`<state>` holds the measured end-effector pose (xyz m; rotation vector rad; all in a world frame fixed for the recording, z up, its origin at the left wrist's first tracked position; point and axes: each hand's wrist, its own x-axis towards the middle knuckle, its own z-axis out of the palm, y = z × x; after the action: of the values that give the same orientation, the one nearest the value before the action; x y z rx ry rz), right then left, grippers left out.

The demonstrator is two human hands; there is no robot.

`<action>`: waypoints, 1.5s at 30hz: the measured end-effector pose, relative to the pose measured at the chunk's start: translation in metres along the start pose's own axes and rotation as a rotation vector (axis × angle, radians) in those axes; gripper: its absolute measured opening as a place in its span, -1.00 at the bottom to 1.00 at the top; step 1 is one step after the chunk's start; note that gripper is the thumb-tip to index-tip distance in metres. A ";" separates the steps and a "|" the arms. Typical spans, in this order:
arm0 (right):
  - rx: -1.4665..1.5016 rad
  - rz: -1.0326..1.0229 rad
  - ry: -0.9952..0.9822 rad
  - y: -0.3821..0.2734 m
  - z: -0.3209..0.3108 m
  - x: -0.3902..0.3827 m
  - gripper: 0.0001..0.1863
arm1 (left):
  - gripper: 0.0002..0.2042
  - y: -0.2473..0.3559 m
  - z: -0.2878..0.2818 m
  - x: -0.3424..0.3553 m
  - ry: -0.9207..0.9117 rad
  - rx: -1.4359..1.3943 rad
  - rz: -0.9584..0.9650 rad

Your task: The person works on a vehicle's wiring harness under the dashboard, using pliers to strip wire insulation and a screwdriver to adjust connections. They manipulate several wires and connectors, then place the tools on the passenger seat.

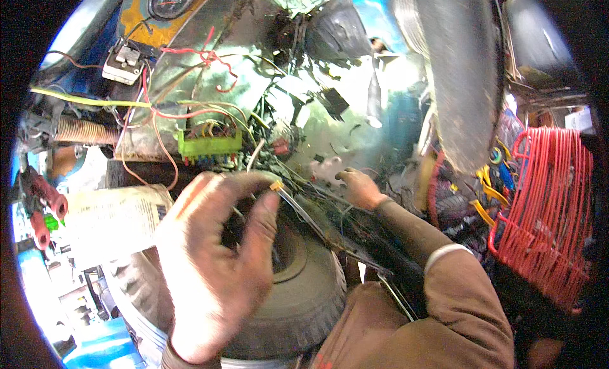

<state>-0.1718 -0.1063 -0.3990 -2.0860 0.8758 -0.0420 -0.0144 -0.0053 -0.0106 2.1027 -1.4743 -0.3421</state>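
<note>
Leftmost, well out beyond the wheel (304, 315), sit two dark red handles (45, 192), then a pale printed sheet (108, 220) nearer the wheel's upper left. Past that sheet, up and left of the wheel, a white switch box (122, 67) trails loose wires, and a bright green connector block (209, 143) sits beyond the wheel's top. Over the wheel's left part comes the left hand (216, 261), thumb and forefinger pinched together on the end of the yellow-tipped wire (276, 186), which shows just above the hub. From that pinch its long axis slants away down and right, across the wheel's upper right side, so the left hand is clearly the nearer one to the tip. Up and right of the wheel, well apart from the pinch, the right hand (363, 189) has its fingers bent at the metal panel (396, 134); whether they grip anything I cannot tell. Far right of the wheel hangs a bundle of red wire (545, 210)
</note>
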 end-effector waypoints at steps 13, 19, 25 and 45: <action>0.010 0.361 0.218 0.069 0.151 0.168 -0.71 | -0.91 -0.014 -0.012 0.011 -0.059 0.289 0.093; 0.479 -0.063 0.378 -0.056 0.039 0.042 -0.61 | -0.87 -0.015 -0.005 0.004 -0.202 0.184 -0.078; 0.434 -0.473 0.601 -0.198 -0.109 -0.078 -0.53 | -0.78 -0.013 0.004 -0.004 -0.220 0.087 -0.102; 0.650 -0.544 0.479 -0.229 -0.178 -0.108 -0.45 | -0.90 -0.007 0.013 -0.001 -0.195 -0.657 0.048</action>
<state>-0.1811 -0.0761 -0.0913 -1.6379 0.4356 -1.0110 -0.0157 -0.0064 -0.0248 1.5344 -1.2782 -0.8971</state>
